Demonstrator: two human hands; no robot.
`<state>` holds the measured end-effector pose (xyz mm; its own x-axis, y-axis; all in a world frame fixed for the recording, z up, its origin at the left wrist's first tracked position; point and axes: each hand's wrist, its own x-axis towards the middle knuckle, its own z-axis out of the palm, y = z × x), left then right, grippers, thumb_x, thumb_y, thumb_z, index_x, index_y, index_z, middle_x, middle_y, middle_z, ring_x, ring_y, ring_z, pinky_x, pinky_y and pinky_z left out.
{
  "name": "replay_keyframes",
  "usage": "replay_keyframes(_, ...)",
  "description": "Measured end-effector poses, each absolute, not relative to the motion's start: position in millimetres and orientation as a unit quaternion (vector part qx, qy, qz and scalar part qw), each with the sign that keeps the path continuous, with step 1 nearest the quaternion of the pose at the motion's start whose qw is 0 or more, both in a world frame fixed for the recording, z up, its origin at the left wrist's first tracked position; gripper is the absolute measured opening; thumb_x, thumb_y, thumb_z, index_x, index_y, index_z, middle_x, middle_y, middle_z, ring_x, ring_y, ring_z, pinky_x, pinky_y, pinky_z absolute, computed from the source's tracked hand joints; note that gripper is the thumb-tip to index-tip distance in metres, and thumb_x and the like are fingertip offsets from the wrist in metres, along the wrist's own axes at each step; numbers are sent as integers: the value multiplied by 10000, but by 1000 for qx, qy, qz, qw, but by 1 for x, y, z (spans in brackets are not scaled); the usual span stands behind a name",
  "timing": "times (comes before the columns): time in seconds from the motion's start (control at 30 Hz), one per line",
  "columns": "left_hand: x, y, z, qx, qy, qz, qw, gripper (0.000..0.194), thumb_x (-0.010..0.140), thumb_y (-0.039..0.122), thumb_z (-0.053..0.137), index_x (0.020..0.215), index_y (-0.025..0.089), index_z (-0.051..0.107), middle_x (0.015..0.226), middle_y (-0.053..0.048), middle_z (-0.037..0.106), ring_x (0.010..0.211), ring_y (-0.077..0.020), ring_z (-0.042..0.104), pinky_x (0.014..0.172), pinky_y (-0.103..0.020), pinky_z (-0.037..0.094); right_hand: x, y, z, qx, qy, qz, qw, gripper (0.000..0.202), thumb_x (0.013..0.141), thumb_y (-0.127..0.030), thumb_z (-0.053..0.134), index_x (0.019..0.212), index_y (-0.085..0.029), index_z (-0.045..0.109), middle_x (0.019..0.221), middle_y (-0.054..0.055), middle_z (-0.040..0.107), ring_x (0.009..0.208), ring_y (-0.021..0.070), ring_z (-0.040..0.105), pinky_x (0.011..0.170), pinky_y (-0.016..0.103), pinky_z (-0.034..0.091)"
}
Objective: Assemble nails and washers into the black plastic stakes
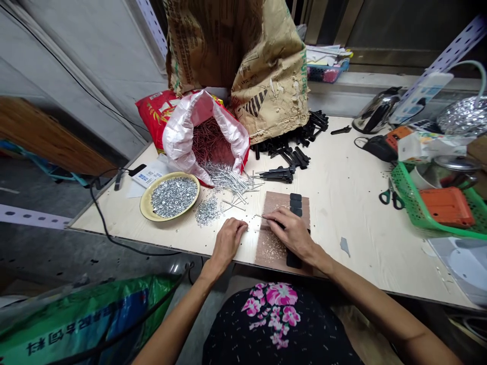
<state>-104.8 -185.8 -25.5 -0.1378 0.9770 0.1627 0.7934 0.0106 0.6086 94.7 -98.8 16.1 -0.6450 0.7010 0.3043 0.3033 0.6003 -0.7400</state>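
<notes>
My right hand [292, 232] is closed over a brown wooden board [271, 253]. Its fingers pinch a thin metal rod [259, 216] that points left. Black flat pieces [296, 205] lie in a column on the board, partly under this hand, and pale crumbs are scattered beside them. Just left of the board, my left hand [229, 237] rests on the table with curled fingers; what they hold, if anything, is hidden. Beyond it are a small heap of shiny washers [208, 210], a yellow bowl [143, 207] full of more, and a pile of thin metal rods [232, 183].
Behind the rods, a red and white sack [173, 129] lies open, with more rods inside. A large brown paper sack [272, 76] stands over black plastic parts [279, 174]. To the right are scissors [391, 196], a green basket [409, 210] and a kettle [375, 112].
</notes>
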Motion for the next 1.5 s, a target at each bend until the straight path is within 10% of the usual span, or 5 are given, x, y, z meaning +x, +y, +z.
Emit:
replay_keyframes(0.43, -100, -193, -29, 712, 658, 220, 108, 200, 911, 223, 432, 902, 193, 629, 865, -56, 588, 874, -183, 543, 775, -314, 450, 100, -101, 10, -311, -841, 322, 305, 243, 907, -206, 465, 1066, -234, 647, 889, 49, 617, 819, 177, 608, 719, 304, 491)
replay_keyframes(0.8, -82, -175, 1, 131, 501, 625, 584, 351, 608, 339, 794, 818, 100, 646, 665, 2, 603, 539, -54, 528, 537, -179, 470, 86, -111, 22, -301, -882, 255, 258, 264, 935, -244, 443, 1126, -245, 626, 894, 45, 601, 801, 148, 593, 712, 251, 480)
replay_keyframes(1.5, -61, -156, 13, 65, 470, 684, 554, 372, 491, 264, 861, 756, 85, 670, 630, -16, 660, 531, -74, 595, 571, -200, 540, 80, -108, 30, -332, -909, 39, 249, 207, 931, -243, 470, 1039, -246, 647, 846, 24, 632, 776, 153, 529, 698, 276, 349)
